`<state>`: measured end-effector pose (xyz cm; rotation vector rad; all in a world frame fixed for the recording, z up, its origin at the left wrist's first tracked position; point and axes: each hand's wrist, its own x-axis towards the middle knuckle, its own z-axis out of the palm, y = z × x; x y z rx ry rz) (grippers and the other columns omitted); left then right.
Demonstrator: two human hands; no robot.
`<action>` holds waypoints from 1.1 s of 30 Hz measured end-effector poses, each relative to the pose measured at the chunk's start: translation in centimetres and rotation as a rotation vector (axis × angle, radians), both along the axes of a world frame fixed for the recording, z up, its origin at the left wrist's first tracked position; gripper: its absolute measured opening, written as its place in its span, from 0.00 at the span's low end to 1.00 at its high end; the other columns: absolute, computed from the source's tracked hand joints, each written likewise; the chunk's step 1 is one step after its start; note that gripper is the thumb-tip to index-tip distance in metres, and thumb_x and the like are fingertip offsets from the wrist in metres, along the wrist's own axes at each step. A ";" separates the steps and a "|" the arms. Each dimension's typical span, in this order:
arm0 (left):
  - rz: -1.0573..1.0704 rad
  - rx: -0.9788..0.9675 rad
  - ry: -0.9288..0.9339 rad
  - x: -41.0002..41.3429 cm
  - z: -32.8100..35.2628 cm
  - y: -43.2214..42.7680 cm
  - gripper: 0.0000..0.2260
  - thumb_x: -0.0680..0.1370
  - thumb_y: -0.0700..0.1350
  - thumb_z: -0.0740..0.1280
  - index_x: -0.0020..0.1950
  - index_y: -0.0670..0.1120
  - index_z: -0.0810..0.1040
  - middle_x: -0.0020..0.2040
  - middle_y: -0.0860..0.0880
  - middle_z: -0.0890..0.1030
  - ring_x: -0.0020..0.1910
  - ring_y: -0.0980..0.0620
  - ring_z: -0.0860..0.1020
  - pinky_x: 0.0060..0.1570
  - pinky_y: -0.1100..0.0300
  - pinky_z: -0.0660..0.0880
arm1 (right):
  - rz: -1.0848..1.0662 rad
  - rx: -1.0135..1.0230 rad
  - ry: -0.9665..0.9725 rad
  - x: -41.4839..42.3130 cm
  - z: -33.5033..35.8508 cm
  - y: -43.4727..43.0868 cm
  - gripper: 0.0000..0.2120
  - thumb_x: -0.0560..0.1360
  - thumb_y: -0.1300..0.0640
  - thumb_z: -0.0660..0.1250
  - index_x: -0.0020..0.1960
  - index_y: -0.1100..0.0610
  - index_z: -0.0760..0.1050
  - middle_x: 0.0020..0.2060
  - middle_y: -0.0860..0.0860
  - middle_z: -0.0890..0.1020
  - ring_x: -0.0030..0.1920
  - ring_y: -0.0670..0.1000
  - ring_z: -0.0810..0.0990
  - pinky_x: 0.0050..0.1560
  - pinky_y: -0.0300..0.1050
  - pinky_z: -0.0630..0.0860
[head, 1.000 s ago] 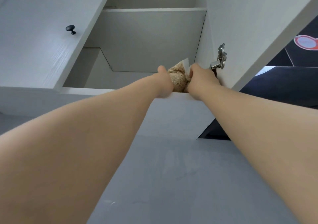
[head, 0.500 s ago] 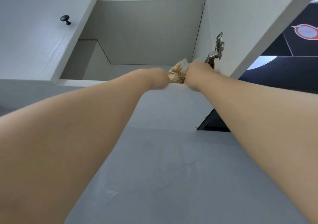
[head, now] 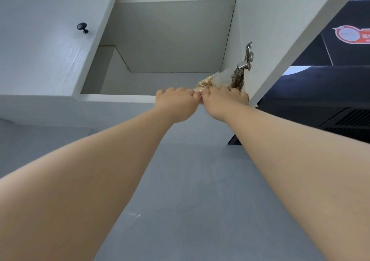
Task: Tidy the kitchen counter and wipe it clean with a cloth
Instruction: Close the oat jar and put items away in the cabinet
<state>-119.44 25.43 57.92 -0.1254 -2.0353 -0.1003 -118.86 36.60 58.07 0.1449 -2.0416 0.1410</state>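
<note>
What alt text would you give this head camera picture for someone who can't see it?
Seen from below, a person's left hand and right hand reach up to a clear bag of tan grains lying at the front right of an open white wall cabinet, beside a metal hinge. A black knob sits on the door to the left.

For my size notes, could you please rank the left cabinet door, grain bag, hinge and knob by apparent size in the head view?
1. left cabinet door
2. grain bag and hinge: too alike to rank, bag partly hidden
3. knob
</note>
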 end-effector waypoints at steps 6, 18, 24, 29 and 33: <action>-0.182 0.012 -0.084 2.6 -3.9 -1.5 0.23 0.81 0.45 0.56 0.76 0.47 0.57 0.77 0.50 0.57 0.76 0.48 0.53 0.74 0.51 0.52 | 0.206 -0.031 -0.151 1.8 -3.3 0.3 0.25 0.82 0.49 0.48 0.78 0.49 0.49 0.78 0.50 0.46 0.77 0.55 0.38 0.75 0.53 0.41; -0.093 0.162 -0.426 7.2 -20.9 -5.1 0.19 0.78 0.42 0.61 0.69 0.49 0.68 0.69 0.50 0.71 0.66 0.48 0.70 0.62 0.56 0.69 | 0.361 -0.085 -0.558 1.2 -19.8 -1.0 0.16 0.79 0.56 0.50 0.63 0.58 0.69 0.64 0.59 0.74 0.64 0.59 0.71 0.63 0.50 0.68; -0.038 0.244 -0.604 8.1 -28.6 -6.5 0.19 0.77 0.41 0.60 0.68 0.49 0.69 0.68 0.50 0.72 0.64 0.48 0.72 0.59 0.59 0.70 | 0.483 -0.070 -0.790 1.7 -29.2 -4.8 0.15 0.79 0.55 0.51 0.63 0.57 0.69 0.62 0.57 0.76 0.62 0.58 0.73 0.60 0.49 0.69; -0.006 0.328 -0.756 8.6 -36.0 -8.3 0.20 0.78 0.41 0.60 0.70 0.48 0.68 0.69 0.48 0.71 0.65 0.47 0.72 0.58 0.58 0.70 | 0.535 -0.030 -0.926 3.0 -35.5 -7.5 0.16 0.80 0.55 0.51 0.65 0.56 0.68 0.62 0.57 0.75 0.63 0.58 0.72 0.60 0.49 0.68; 0.044 0.380 -0.881 9.1 -42.0 -10.1 0.19 0.78 0.42 0.60 0.70 0.48 0.68 0.68 0.47 0.72 0.63 0.47 0.73 0.59 0.57 0.71 | 0.553 -0.019 -1.037 2.9 -40.8 -9.3 0.13 0.79 0.55 0.52 0.59 0.57 0.70 0.60 0.57 0.76 0.60 0.59 0.74 0.60 0.50 0.69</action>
